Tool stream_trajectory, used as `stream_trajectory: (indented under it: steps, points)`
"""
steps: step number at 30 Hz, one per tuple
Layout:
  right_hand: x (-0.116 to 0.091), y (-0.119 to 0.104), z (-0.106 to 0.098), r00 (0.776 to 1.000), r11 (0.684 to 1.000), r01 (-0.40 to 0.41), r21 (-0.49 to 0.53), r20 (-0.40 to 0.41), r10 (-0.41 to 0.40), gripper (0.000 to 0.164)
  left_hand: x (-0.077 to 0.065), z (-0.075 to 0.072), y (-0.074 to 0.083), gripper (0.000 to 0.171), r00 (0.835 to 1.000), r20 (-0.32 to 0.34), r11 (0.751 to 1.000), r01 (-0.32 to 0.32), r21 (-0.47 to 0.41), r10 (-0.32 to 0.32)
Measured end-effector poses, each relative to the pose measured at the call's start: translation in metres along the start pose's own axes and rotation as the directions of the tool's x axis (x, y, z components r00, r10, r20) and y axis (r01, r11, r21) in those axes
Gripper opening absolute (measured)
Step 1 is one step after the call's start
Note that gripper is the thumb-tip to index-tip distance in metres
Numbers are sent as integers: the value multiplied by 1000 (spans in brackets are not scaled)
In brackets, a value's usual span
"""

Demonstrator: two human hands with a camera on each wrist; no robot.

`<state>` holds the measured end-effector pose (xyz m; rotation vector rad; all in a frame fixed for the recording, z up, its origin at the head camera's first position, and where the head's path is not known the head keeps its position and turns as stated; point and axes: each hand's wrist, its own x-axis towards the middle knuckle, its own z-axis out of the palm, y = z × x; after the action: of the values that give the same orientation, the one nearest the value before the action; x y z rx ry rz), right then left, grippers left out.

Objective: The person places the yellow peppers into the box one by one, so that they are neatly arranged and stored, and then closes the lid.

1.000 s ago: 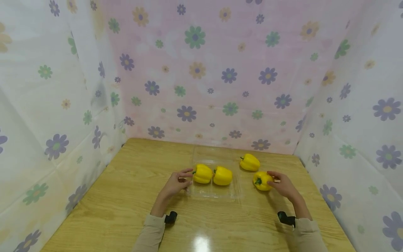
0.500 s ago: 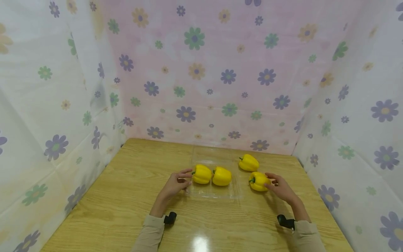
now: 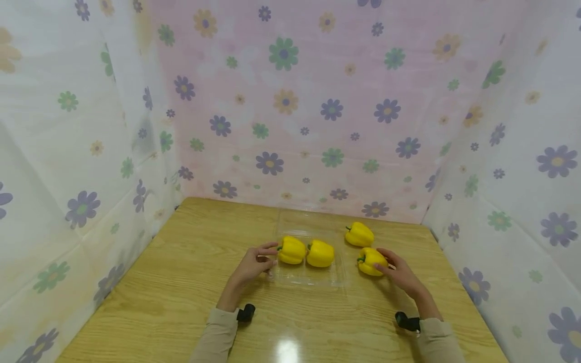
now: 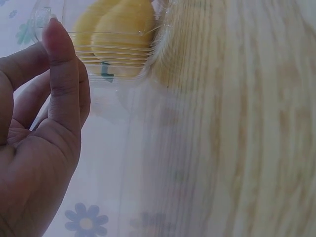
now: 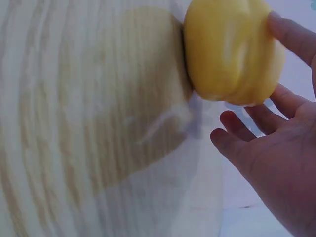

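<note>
My right hand [image 3: 401, 275] grips a yellow bell pepper [image 3: 369, 262] on the right of the table, thumb on the near side and fingers on the far side. In the right wrist view the same bell pepper [image 5: 232, 49] shows its rounded end. My left hand [image 3: 250, 264] pinches the left edge of a clear plastic container [image 3: 313, 279]. Inside it lie two yellow bell peppers, a left bell pepper [image 3: 292, 250] and a right bell pepper [image 3: 321, 253], stems leftward. Through the ridged clear wall, the left wrist view shows a bell pepper [image 4: 121, 39] beyond my left hand [image 4: 44, 123].
Another yellow bell pepper [image 3: 360, 235] lies on the wooden table [image 3: 204, 302], just behind the gripped one. The container's clear lid [image 3: 304, 220] lies open toward the back. Flower-printed cloth [image 3: 290, 126] encloses the table's back and sides.
My right hand has moved slightly left with the bell pepper, whose stem has turned to point left. My left hand and the container have stayed put.
</note>
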<state>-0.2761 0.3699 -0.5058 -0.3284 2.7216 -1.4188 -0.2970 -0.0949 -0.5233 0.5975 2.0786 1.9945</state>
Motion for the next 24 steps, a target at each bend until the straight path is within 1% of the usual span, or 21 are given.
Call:
stream_trajectory:
  steps: [4, 9, 13, 19, 21, 24]
  points:
    - [3, 7, 4, 1000, 1000, -19, 21, -6, 19, 66, 0, 0, 1, 37, 1000, -3, 1000, 9, 4, -9]
    - [5, 13, 5, 1000, 998, -18, 56, -19, 19, 64, 0, 0, 4, 38, 1000, -1, 1000, 14, -1, -14]
    - [5, 13, 5, 1000, 997, -27, 70, 1, 27, 66, -1, 0, 5, 38, 1000, 1, 1000, 8, -9, -8]
    - [5, 10, 7, 999, 998, -52, 47, 16, 51, 70, -1, -1, 2, 38, 1000, 12, 999, 20, -32, -20]
    - [5, 9, 7, 999, 998, -48, 30, 14, 48, 69, -1, 0, 2, 37, 1000, 11, 999, 22, -34, -22]
    - [5, 9, 7, 1000, 1000, -19, 3, 8, 19, 64, 0, 0, 3, 37, 1000, 0, 999, 19, -27, -19]
